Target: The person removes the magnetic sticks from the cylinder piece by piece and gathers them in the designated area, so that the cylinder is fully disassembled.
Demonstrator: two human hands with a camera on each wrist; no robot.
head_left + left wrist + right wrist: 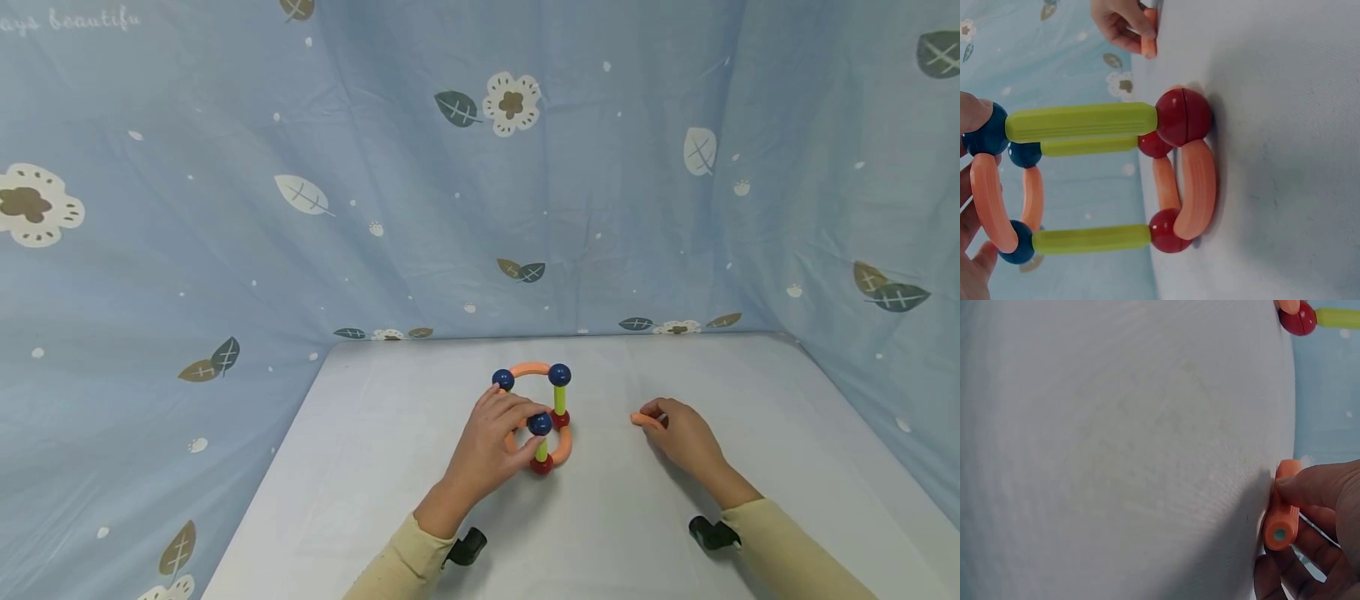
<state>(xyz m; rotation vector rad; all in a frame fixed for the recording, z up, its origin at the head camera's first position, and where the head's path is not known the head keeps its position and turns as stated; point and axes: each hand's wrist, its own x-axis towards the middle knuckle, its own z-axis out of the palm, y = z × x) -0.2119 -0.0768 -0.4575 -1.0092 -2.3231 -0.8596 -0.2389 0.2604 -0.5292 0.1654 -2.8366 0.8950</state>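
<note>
A small upright frame of balls and rods stands on the white table. Red balls point(1184, 117) and curved orange rods point(1197, 187) form its base. Lime-green rods point(1085, 124) rise from them to blue balls point(559, 375), and a curved orange rod point(530, 368) joins two of these at the back. At the near side, my left hand point(483, 446) holds the frame by a blue ball point(539, 424) between finger and thumb. Well to the right, my right hand point(686, 442) pinches a loose curved orange rod point(1282, 515) low at the tabletop, its end facing the right wrist camera.
The white tabletop point(615, 517) spreads around the frame and both hands. Behind it and along the sides hangs a blue curtain point(420, 250) with leaves and flowers. Black wrist-camera mounts point(467, 547) sit below each wrist, close to the table.
</note>
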